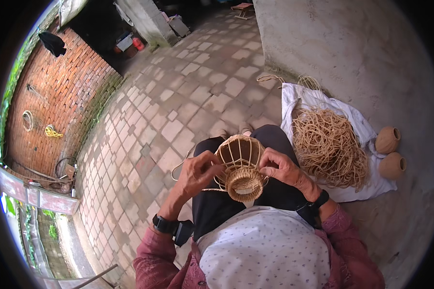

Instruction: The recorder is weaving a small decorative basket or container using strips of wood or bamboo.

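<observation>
Paved floor: big flat stones (178, 96) lie all around the person's legs; counting from the basket, with 12 o'clock straight ahead.
Brick wall: the red-brown wall (67, 72) stands well apart at 10 o'clock.
Grey wall: the plain wall (352, 58) is at 1 to 2 o'clock and blocks the view past it.
Pillar: the grey post (150, 21) stands far off at 11 o'clock.
White sack: the cloth (342, 193) is spread near the legs at 3 o'clock.
Cord heap: the tangled tan cord (330, 144) covers most of the sack, between 2 and 3 o'clock.
Basket: the tan woven basket (244, 185) is over the lap, between both hands. Its tight round end is at 6 o'clock, and its wide-apart ribs run toward 12.
Left hand: the left hand (197, 171) is at 9 o'clock, fingers bent in against the basket's side; I cannot tell if it pinches a strand.
Right hand: the right hand (285, 169) is at 3 o'clock, thumb and finger close together at the basket's side; I cannot tell what they grip.
Round pots: two brown pots (392, 165) sit beside the sack at 3 o'clock.
Loose strand: a thin loop (174, 172) sticks out at 9 o'clock, past the left hand.
</observation>
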The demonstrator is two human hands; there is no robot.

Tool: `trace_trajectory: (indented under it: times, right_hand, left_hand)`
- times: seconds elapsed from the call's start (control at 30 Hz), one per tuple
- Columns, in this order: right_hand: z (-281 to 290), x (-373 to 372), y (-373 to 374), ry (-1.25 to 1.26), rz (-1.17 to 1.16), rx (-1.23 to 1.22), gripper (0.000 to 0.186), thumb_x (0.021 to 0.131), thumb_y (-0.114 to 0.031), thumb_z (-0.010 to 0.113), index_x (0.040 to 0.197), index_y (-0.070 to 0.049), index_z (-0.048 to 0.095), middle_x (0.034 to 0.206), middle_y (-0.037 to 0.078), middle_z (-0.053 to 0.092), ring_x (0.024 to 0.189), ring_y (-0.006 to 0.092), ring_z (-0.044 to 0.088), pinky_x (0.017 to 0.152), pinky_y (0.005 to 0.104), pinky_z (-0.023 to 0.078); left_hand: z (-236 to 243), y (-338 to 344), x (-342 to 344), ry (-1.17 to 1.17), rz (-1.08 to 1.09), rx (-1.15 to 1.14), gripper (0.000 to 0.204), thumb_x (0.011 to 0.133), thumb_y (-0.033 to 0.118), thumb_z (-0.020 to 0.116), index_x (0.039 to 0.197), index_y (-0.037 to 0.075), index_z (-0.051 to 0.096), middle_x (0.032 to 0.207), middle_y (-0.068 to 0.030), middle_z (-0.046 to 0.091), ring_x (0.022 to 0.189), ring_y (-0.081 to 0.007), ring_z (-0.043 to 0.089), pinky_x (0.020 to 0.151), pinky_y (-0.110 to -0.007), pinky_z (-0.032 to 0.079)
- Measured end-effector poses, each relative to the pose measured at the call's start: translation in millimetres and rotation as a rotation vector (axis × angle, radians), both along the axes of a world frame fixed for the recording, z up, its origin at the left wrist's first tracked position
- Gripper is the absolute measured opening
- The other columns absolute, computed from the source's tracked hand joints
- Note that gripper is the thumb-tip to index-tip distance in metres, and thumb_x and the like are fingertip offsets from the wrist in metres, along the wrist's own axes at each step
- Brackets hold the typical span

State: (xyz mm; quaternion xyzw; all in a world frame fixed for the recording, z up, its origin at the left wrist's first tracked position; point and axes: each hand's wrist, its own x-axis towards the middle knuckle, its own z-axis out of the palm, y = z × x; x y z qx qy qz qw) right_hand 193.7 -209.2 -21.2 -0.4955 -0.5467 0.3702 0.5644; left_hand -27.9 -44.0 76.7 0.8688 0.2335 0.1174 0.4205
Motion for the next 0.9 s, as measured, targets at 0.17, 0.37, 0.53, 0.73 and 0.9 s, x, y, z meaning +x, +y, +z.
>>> trace_trajectory:
  times: [0.17, 0.37, 0.53, 0.73, 0.9]
  right_hand:
    - [-1, -9, 6, 0.040, -0.062, -0.021, 0.020, 0.091, -0.017, 0.066, 0.084, -0.001, 0.057, 0.083, 0.001, 0.050, 0.075, 0.0082, 0.050, 0.068, 0.0245, 0.043]
    - [2, -13, 10, 0.014, -0.125, -0.109, 0.028, 0.091, -0.023, 0.068, 0.079, 0.000, 0.056, 0.077, 0.000, 0.050, 0.071, 0.0060, 0.045, 0.060, 0.0258, 0.041]
    - [18, -6, 16, -0.327, -0.393, 0.061, 0.018, 0.087, -0.015, 0.069, 0.082, -0.002, 0.058, 0.085, 0.006, 0.058, 0.072, 0.0164, 0.056, 0.061, 0.0293, 0.046]
    - [50, -2, 60, -0.451, -0.181, 0.304, 0.009, 0.084, -0.012, 0.065, 0.091, -0.006, 0.064, 0.091, 0.006, 0.061, 0.068, 0.0175, 0.054, 0.061, 0.0309, 0.046]
    - [54, -6, 72, -0.789, -0.074, 0.281, 0.020, 0.084, -0.020, 0.063, 0.070, -0.006, 0.061, 0.070, 0.010, 0.058, 0.068, 0.0300, 0.056, 0.061, 0.0398, 0.046]
  left_hand:
    - [-21, 5, -22, -0.056, 0.004, -0.065, 0.010, 0.090, 0.010, 0.063, 0.089, 0.000, 0.063, 0.077, -0.0036, 0.065, 0.069, -0.0093, 0.057, 0.062, -0.026, 0.046]
    - [-33, 4, -26, -0.112, 0.039, -0.154, 0.011, 0.090, 0.010, 0.063, 0.088, 0.000, 0.063, 0.076, -0.0030, 0.064, 0.071, -0.0090, 0.057, 0.063, -0.026, 0.046]
    - [-46, 2, -27, -0.067, 0.195, -0.363, 0.008, 0.092, 0.010, 0.062, 0.093, 0.002, 0.063, 0.076, -0.0011, 0.063, 0.065, -0.0059, 0.056, 0.055, -0.024, 0.044]
    - [-69, -15, -46, -0.327, 0.265, -0.360, 0.013, 0.091, 0.007, 0.062, 0.103, 0.003, 0.063, 0.081, -0.0016, 0.063, 0.070, -0.0066, 0.056, 0.057, -0.022, 0.043]
    - [-54, -38, -31, -0.138, 0.193, -0.302, 0.012, 0.089, 0.004, 0.063, 0.100, 0.003, 0.064, 0.090, -0.0024, 0.060, 0.067, -0.0094, 0.055, 0.058, -0.024, 0.044]
